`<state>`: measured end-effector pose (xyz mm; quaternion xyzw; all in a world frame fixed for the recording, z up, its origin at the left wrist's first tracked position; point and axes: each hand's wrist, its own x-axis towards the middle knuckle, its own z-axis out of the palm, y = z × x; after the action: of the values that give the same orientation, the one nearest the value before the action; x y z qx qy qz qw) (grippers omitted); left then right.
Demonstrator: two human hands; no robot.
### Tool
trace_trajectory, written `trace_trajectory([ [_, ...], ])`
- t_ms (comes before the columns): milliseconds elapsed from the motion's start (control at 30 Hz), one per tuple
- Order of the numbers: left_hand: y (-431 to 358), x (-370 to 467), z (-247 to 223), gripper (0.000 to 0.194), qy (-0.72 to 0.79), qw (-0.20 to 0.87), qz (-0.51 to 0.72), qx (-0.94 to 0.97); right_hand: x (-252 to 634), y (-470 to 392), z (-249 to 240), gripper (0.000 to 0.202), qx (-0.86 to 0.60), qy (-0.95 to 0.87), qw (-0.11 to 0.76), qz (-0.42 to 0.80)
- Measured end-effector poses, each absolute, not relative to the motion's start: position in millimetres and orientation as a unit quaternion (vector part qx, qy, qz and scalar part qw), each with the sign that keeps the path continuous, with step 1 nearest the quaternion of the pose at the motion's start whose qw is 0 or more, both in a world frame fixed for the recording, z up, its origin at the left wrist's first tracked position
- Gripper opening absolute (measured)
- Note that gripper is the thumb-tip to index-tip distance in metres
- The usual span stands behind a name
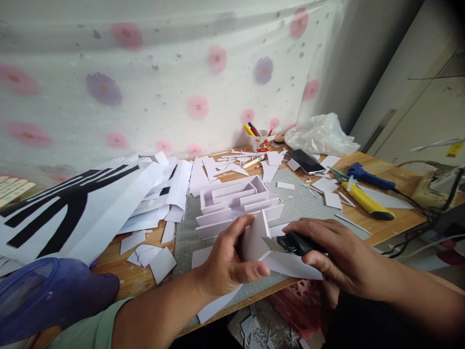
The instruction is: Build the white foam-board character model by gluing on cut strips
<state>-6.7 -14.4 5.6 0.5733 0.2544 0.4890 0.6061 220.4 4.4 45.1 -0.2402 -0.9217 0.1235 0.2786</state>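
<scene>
My left hand [227, 264] is wrapped around a white foam-board piece [255, 236], its thumb stretched out along the lower side. In my right hand [337, 247] is a black utility knife [300, 243]. The knife's metal blade [271, 244] meets the edge of the foam-board piece. Just beyond my hands, a white foam-board assembly [232, 203] with upright walls stands on the grey cutting mat [185, 242]. Loose white sheet pieces lie under my hands.
Papers with black strokes [69, 203] cover the left, above a purple object [54, 295]. At right lie a yellow utility knife [368, 201], a blue glue gun [372, 177] and a phone [305, 161]. Behind are a cup of pens [261, 142] and a plastic bag [321, 134].
</scene>
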Motion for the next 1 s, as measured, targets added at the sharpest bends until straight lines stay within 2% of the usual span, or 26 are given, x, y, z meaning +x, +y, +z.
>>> trace_trajectory([
  [200,-16.4,-5.0,7.5,0.058,0.241,0.612,0.49,0.572,223.3,5.8,41.5,0.037,-0.244,-0.922,0.281,0.107],
  [533,-19.9,-7.1,3.9,0.066,0.274,0.584,0.491,0.586,225.1,8.8,37.2,0.037,-0.236,-0.923,0.289,0.094],
  [733,-20.8,-4.8,7.4,0.063,0.253,0.621,0.479,0.566,224.6,-0.4,44.1,0.038,-0.217,-0.929,0.295,0.051],
  [1000,-22.7,-2.4,7.0,0.059,0.229,0.621,0.489,0.568,224.5,3.5,39.9,0.038,-0.21,-0.927,0.301,0.072],
])
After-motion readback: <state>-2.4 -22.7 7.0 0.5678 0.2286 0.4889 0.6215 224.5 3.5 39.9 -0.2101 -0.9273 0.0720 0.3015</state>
